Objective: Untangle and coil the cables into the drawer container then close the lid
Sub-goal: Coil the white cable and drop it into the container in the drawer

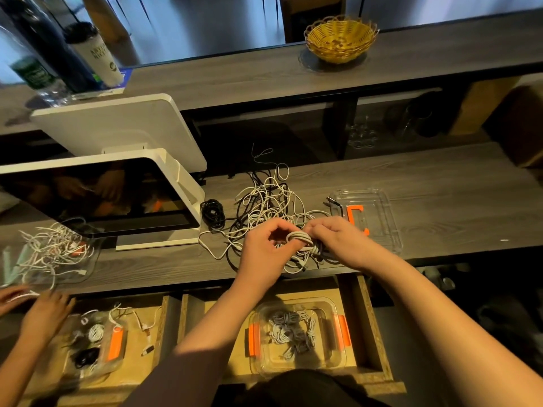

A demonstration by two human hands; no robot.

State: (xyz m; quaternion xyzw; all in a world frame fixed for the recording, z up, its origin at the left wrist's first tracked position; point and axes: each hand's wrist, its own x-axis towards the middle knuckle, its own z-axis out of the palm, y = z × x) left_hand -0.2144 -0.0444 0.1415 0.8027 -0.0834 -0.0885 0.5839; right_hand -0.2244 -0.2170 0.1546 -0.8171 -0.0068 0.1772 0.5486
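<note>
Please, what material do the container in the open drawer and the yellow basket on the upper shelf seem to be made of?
Container: probably clear glossy plastic; the coiled cables show through its walls, and it has orange clips.
Basket: woven strands, perhaps plastic or wicker; the open weave and looped rim show, the shine leaves it unsure.

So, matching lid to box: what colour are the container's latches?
Orange, on the container in the open drawer; clearest in the head view.

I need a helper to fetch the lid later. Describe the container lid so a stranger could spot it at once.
Start at the grey wood-grain counter, above the open drawer. To the right of the cable tangle, just past the right hand, lies the lid, flat on the counter. It is clear plastic with orange clips, and unlike the matching container in the drawer, it holds no cables.
</note>
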